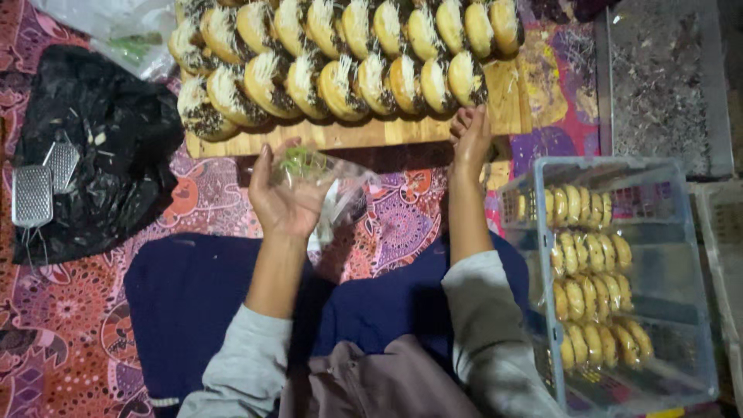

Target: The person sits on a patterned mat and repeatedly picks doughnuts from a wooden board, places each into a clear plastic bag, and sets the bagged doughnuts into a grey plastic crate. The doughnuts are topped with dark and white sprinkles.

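Note:
My left hand (pixel 285 197) holds a small clear plastic bag (pixel 329 182) with a green print, palm up, just below the wooden board (pixel 507 104). On the board lie two rows of round buns (pixel 340 85) topped with dark sprinkles and grated white shreds. My right hand (pixel 470 139) reaches up to the near edge of the board, fingers at the rightmost bun (pixel 467 77) of the front row; whether it grips the bun I cannot tell.
A clear plastic crate (pixel 681 271) at the right holds rows of wrapped buns. A black plastic bag (pixel 101 155) with two metal graters (pixel 35 193) lies at the left. A patterned cloth covers the floor. A grey tray (pixel 658 85) sits at the top right.

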